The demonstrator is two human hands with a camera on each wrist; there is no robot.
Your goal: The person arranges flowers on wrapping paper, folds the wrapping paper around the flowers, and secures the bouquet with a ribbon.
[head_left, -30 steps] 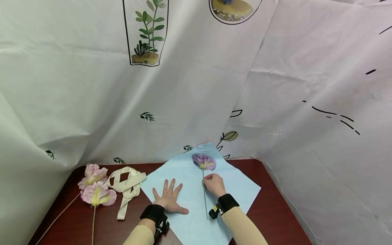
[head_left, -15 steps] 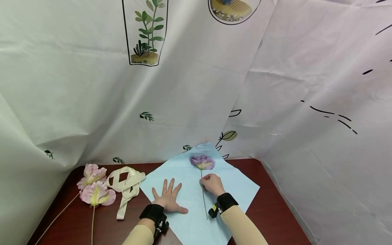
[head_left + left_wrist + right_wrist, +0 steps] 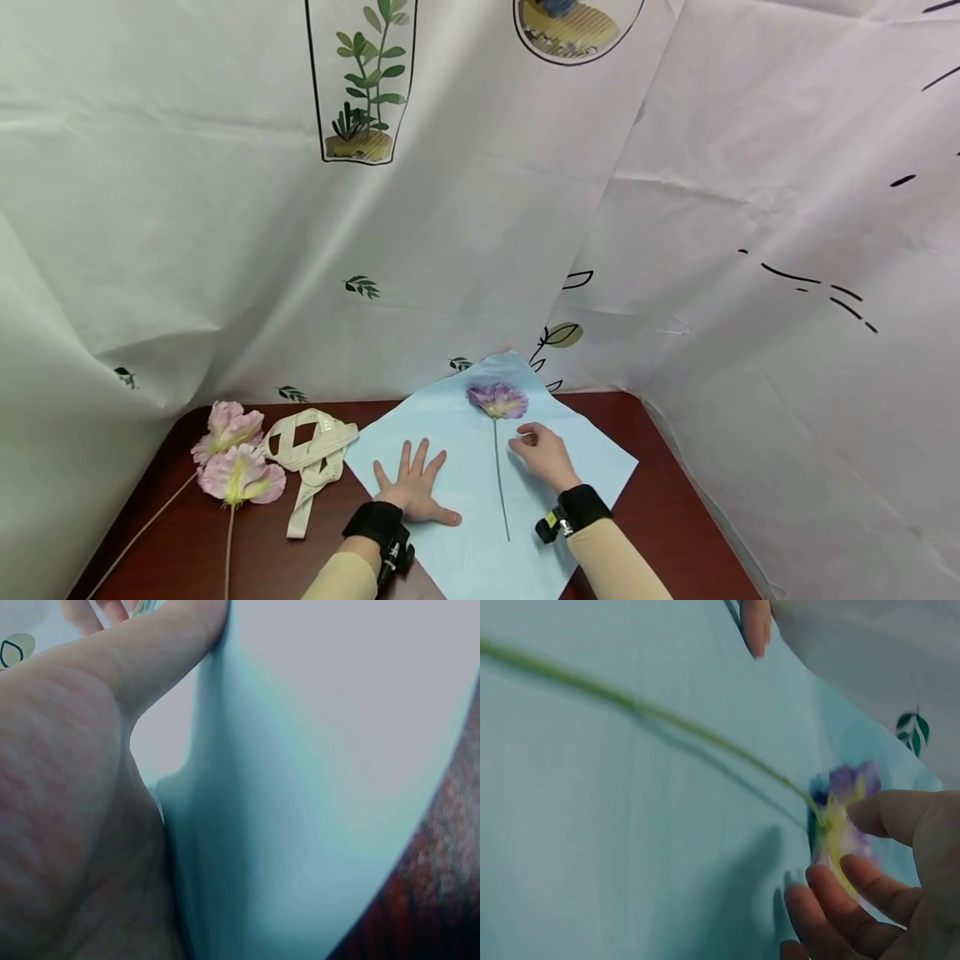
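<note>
A purple artificial flower lies on a light blue sheet, its thin green stem running toward the near corner. My left hand rests flat on the sheet's left part with its fingers spread. Just right of the stem is my right hand, fingers loosely bent and holding nothing. In the right wrist view the thumb and fingers stand apart, partly covering the purple bloom. Close up in the left wrist view, the left palm sits beside the sheet.
Two pink flowers with long stems lie at the table's left. Next to them is a cream ribbon bundle with a loose end. The dark red table meets a printed white curtain at the back.
My right hand has let go of the stem and moved a little to the right. The flower has shifted only slightly. The left hand stays in place.
</note>
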